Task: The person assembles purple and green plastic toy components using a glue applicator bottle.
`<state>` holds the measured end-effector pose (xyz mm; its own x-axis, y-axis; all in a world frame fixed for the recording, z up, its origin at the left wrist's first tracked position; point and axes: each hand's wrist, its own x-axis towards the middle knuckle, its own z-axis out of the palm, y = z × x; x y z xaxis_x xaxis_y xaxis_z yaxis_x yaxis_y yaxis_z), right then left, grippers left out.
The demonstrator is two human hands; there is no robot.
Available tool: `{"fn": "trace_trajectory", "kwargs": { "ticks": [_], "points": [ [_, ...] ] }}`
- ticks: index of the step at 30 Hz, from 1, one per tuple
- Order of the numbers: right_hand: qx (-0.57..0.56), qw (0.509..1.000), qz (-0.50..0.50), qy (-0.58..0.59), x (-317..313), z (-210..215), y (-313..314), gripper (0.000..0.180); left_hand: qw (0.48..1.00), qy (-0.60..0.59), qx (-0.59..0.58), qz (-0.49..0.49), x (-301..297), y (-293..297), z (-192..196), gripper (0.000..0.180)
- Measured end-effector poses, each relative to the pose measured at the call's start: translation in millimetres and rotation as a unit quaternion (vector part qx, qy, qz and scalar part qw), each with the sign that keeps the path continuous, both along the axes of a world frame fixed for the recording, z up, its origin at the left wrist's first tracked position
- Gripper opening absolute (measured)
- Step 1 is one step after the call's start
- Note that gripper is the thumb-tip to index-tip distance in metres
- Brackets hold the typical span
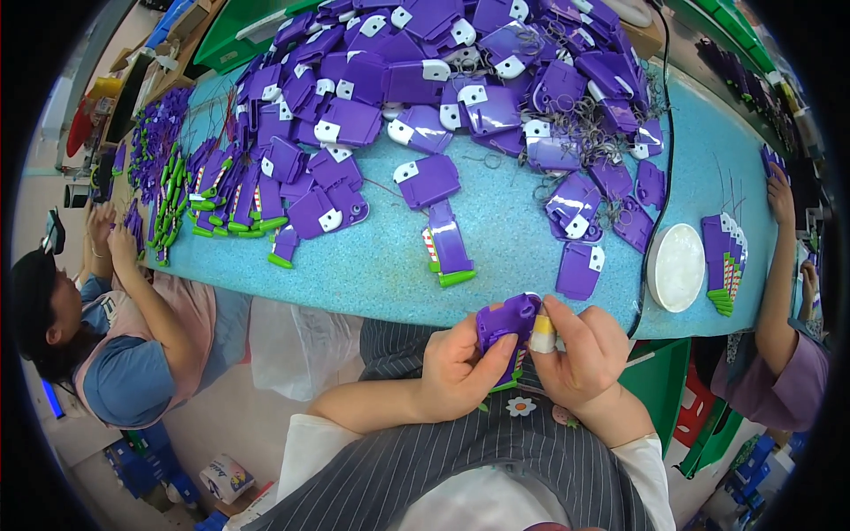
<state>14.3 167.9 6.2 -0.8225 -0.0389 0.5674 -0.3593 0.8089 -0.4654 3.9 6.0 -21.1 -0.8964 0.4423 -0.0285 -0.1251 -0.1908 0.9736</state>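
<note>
Just off the near table edge, my left hand [462, 365] is closed round a purple plastic part [503, 320] with a green end. Its thumb presses on the part's face. My right hand [584, 350] pinches the upper right edge of the same part; a yellow and white wrap [542, 331] covers one finger. Whether something small sits between those fingertips is hidden. Ahead on the table lies a purple part with a green foot and striped side [450, 246], touching a purple and white shell [427, 181].
A large heap of purple and white shells [416, 81] with grey wire rings covers the far table [372, 257]. Green-tipped parts [257, 203] lie left. A white bowl [676, 268] and black cable [670, 133] are right. Co-workers sit at both sides [133, 354] [770, 363].
</note>
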Motion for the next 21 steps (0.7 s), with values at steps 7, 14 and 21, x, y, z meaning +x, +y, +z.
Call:
{"fn": "trace_trajectory", "kwargs": {
  "ticks": [7, 14, 21],
  "points": [
    [-0.020, 1.000, 0.011, -0.013, 6, 2, 0, 0.026, 0.989, 0.106, -0.104, 0.012, 5, 0, -2, 0.031],
    [-0.340, 0.864, 0.170, -0.329, -3, 11, 27, 0.027, 0.942, 0.263, -0.200, -0.062, -7, -6, 17, 0.031],
    [-0.128, 0.986, 0.092, -0.054, -4, 4, 14, 0.027, 0.990, 0.080, -0.110, -0.037, -6, -2, 15, 0.029]
  ]
}}
